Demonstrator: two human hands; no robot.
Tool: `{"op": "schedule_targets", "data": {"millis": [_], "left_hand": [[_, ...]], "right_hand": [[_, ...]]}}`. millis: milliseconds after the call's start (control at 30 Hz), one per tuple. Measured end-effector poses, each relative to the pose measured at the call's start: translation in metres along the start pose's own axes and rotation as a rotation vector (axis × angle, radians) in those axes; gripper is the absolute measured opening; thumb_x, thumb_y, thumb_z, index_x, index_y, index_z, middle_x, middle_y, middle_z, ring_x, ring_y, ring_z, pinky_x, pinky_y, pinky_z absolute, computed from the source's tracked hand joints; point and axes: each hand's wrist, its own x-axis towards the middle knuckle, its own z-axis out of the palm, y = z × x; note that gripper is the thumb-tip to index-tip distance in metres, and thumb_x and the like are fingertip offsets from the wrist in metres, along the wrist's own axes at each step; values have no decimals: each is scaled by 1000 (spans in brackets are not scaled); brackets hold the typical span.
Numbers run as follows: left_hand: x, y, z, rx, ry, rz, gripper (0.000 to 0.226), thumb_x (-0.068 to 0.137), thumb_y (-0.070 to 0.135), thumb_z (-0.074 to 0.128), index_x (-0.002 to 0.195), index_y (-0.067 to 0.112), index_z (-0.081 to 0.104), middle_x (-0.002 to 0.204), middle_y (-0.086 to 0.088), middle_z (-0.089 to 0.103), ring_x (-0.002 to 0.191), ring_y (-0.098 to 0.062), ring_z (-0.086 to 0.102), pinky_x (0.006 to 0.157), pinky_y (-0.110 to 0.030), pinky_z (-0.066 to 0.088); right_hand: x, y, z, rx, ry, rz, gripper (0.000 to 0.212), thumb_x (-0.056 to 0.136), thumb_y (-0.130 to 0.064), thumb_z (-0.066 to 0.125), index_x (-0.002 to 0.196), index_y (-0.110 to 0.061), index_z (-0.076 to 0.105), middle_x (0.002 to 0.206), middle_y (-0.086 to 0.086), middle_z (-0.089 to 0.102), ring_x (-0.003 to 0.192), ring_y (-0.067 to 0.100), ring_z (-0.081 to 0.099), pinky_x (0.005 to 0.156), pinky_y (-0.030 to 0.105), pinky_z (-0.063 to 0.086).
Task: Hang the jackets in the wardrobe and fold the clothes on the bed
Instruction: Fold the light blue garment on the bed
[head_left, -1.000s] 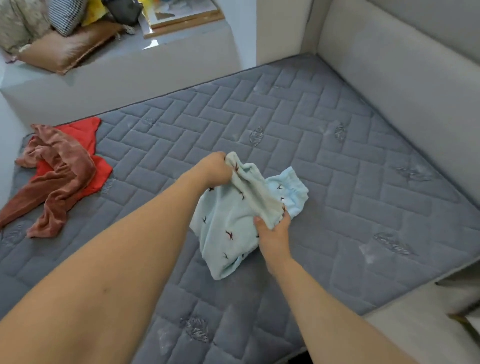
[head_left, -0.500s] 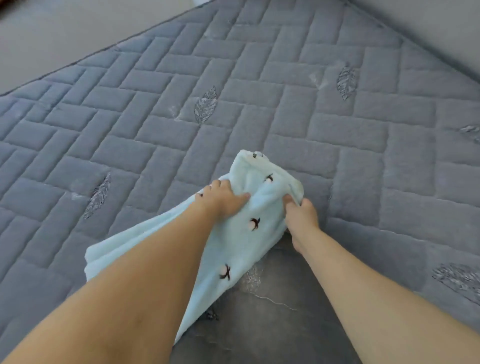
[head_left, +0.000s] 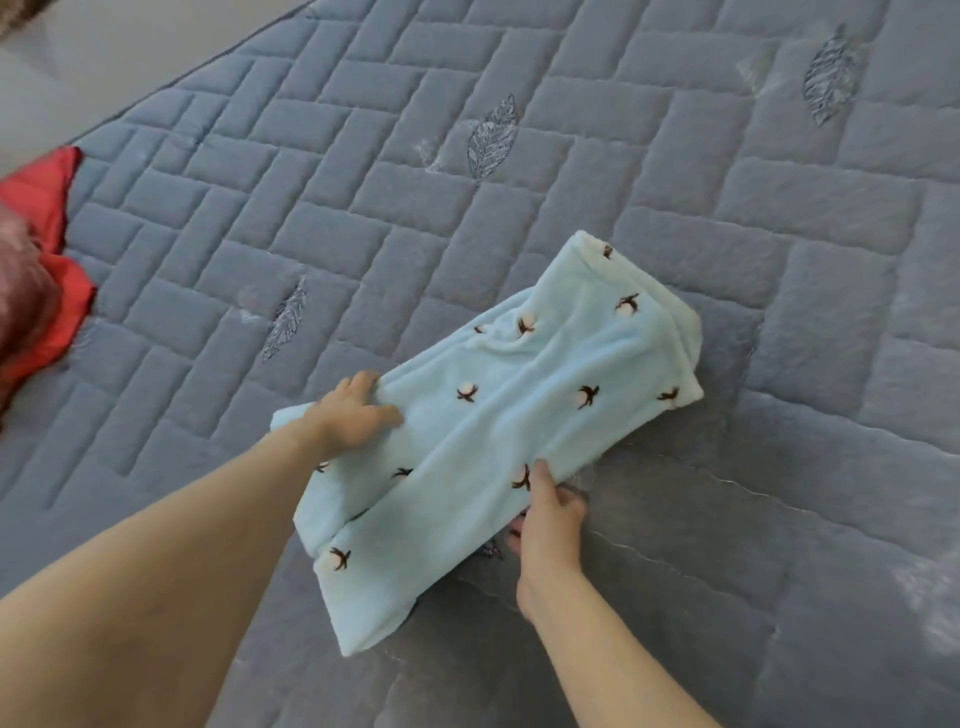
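Near the bed's (head_left: 363, 218) front edge lies the pale blue fleece garment (head_left: 519, 415), laid long and only partly folded; the left hand (head_left: 353, 415) presses its left side with fingers spread, the right hand (head_left: 545, 514) pinches its right edge. At the bed's left edge a red garment (head_left: 52, 291) and a brown one (head_left: 18, 291) lie unfolded, so most folding looks left; no jackets or wardrobe show.

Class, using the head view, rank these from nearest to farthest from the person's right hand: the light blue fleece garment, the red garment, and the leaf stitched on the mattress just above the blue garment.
1. Light blue fleece garment: pinched at its edge by the right hand.
2. Stitched leaf: on the mattress, beyond the garment.
3. Red garment: far left edge.
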Motion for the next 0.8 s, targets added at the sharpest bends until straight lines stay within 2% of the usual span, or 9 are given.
{"op": "schedule_targets", "data": {"millis": [100,167,233,367,467,533,600,700,800], "left_hand": [[-18,-56,2,89,68,16,80,68,55,58,137,35,24,118,5,43,125,-31,40,116,-50,16],[-16,-78,6,80,156,71,64,77,52,63,129,34,29,111,5,42,115,-30,44,108,-47,28],[-10,-92,8,65,157,103,55,83,50,62,127,29,38,116,4,41,114,-26,42,101,-43,36],[-2,-123,9,77,184,143,57,89,43,60,137,16,46,146,-2,29,137,-27,24,114,-42,25],[-9,-142,5,48,193,205,54,87,34,60,133,15,40,141,-1,26,125,-28,34,101,-40,36],[-17,-149,7,7,282,277,48,86,26,60,126,13,36,132,-3,30,105,-25,45,81,-36,40],[-23,-153,10,-27,351,314,37,89,22,57,118,12,37,126,-3,34,91,-25,49,71,-37,43],[-22,-157,14,95,297,312,19,98,25,48,109,10,45,123,-7,41,84,-30,54,75,-43,49],[-17,-154,11,254,288,418,23,101,26,42,100,4,49,116,-11,44,84,-35,57,76,-47,50]], "right_hand": [[-25,51,14,-33,-200,63,37,84,-30,73,116,-28,54,109,-3,69,99,16,66,86,36,55],[-30,75,23,-60,-232,10,39,81,-20,75,116,-27,58,108,-7,71,97,12,67,84,33,55],[-34,92,32,-137,-246,-81,39,82,-19,74,117,-28,60,109,-11,71,96,5,67,83,27,54],[-38,114,48,-172,-276,-98,35,82,-18,77,113,-24,63,101,-11,74,90,4,69,72,19,54],[-44,130,59,-178,-325,-3,34,81,-21,79,112,-23,65,103,-6,74,95,14,69,73,31,58],[-47,145,67,-159,-313,43,41,84,-25,76,122,-21,62,112,-3,71,106,20,64,94,44,53],[-50,158,74,-112,-252,40,41,90,-29,69,128,-19,59,117,-1,68,108,21,62,100,43,48],[-53,171,81,-43,-152,-68,37,93,-35,63,127,-21,58,111,-4,69,100,16,65,87,33,52],[-58,174,86,30,-113,-155,40,93,-39,62,130,-25,58,118,-7,68,105,13,65,97,35,51]]}}
